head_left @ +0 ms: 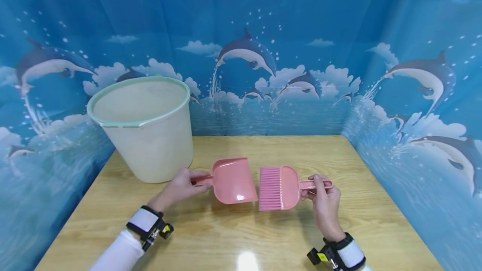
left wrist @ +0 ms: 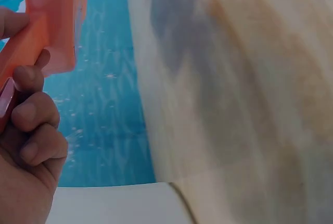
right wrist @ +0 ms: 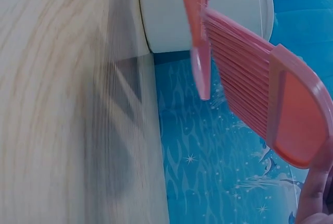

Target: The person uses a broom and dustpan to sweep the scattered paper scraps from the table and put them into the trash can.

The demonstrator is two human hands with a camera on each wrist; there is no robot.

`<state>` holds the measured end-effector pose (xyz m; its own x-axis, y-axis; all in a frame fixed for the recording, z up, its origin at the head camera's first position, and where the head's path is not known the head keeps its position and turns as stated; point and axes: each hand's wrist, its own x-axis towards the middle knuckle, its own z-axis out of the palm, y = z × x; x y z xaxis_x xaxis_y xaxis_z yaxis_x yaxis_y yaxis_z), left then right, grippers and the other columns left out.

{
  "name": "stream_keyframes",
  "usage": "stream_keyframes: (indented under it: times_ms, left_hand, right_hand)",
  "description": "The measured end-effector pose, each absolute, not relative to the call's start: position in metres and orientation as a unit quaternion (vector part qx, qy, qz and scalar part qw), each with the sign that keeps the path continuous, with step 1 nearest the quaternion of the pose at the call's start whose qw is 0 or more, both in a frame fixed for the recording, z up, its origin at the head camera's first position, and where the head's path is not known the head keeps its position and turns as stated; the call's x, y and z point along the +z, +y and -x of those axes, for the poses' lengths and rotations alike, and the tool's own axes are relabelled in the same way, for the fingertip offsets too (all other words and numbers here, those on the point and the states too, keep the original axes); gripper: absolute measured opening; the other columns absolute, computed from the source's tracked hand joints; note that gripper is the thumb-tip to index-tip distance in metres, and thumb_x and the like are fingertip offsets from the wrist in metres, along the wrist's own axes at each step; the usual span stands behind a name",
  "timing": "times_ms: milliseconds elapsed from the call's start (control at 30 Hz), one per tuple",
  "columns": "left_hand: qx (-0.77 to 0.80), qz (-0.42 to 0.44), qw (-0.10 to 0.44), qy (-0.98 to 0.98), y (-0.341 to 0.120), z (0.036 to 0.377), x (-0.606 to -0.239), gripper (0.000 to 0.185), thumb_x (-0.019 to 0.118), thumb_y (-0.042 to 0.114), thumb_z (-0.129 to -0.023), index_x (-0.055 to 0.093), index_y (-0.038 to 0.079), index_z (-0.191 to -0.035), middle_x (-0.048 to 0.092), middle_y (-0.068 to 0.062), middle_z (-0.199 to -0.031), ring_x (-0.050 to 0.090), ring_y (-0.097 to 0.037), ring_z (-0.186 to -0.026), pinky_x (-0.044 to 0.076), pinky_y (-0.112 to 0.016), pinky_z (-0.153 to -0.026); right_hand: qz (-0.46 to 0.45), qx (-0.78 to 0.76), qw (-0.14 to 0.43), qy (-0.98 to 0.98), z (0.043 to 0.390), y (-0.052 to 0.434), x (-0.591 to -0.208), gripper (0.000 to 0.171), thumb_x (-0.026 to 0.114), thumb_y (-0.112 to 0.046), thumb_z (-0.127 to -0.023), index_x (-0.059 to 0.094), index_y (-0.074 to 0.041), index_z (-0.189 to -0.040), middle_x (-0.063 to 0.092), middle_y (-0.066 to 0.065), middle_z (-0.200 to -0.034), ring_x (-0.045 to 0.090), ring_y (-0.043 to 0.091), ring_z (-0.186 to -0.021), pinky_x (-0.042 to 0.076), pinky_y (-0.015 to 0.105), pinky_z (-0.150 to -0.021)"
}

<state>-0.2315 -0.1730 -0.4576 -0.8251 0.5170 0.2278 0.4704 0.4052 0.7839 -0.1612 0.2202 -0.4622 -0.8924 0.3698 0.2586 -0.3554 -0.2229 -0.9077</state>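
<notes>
A pink dustpan is held by its handle in my left hand, its open edge facing right. In the left wrist view, the fingers of the left hand curl round the dustpan's handle. My right hand grips the handle of a pink hand brush, whose bristles point left toward the dustpan. A narrow gap parts bristles and pan in the head view. Both tools appear raised above the table, with shadows beneath. The right wrist view shows the brush with the dustpan beyond it.
A tall white bucket with a pale green rim stands at the table's back left, close to my left hand. The wooden table is bordered by blue dolphin-print curtains at the back and sides.
</notes>
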Motion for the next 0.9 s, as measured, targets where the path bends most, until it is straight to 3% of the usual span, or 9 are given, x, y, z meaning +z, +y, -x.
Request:
stream_keyframes:
  times_ms: [267,667,833,900]
  left_hand:
    - [0.462,-0.286,0.076,0.836,-0.165,0.231,-0.479,0.032,0.076,0.026,-0.093,0.075,0.008,-0.12,0.078,-0.002,-0.102,0.067,-0.008,-0.077,0.057,-0.025,-0.066]
    - [0.427,-0.271,0.137,0.852,-0.158,0.237,-0.497,0.034,0.071,0.034,-0.098,0.073,0.014,-0.125,0.074,-0.003,-0.121,0.059,-0.007,-0.066,0.047,-0.022,-0.056]
    - [0.401,-0.276,0.164,0.858,-0.155,0.241,-0.497,0.033,0.066,0.039,-0.1,0.074,0.017,-0.124,0.076,-0.001,-0.09,0.054,-0.006,-0.06,0.045,-0.022,-0.054]
    - [0.392,-0.27,0.175,0.862,-0.154,0.242,-0.497,0.033,0.065,0.039,-0.101,0.074,0.018,-0.125,0.074,0.001,-0.087,0.053,-0.007,-0.059,0.046,-0.023,-0.055]
  right_hand:
    - [0.01,0.771,0.232,-0.593,0.16,0.218,-0.463,0.04,0.053,-0.02,-0.107,0.053,0.02,-0.103,0.071,0.007,-0.075,0.066,0.013,-0.056,0.058,0.027,-0.053]
    - [0.006,0.756,0.227,-0.614,0.159,0.213,-0.467,0.039,0.053,-0.023,-0.108,0.056,0.016,-0.103,0.071,0.006,-0.076,0.067,0.012,-0.057,0.059,0.028,-0.055]
    - [-0.012,0.749,0.233,-0.62,0.161,0.209,-0.468,0.037,0.053,-0.022,-0.108,0.057,0.014,-0.101,0.071,0.005,-0.077,0.068,0.012,-0.059,0.059,0.028,-0.056]
    - [-0.018,0.748,0.237,-0.619,0.162,0.207,-0.468,0.036,0.053,-0.021,-0.108,0.058,0.014,-0.099,0.071,0.006,-0.077,0.068,0.012,-0.058,0.059,0.028,-0.056]
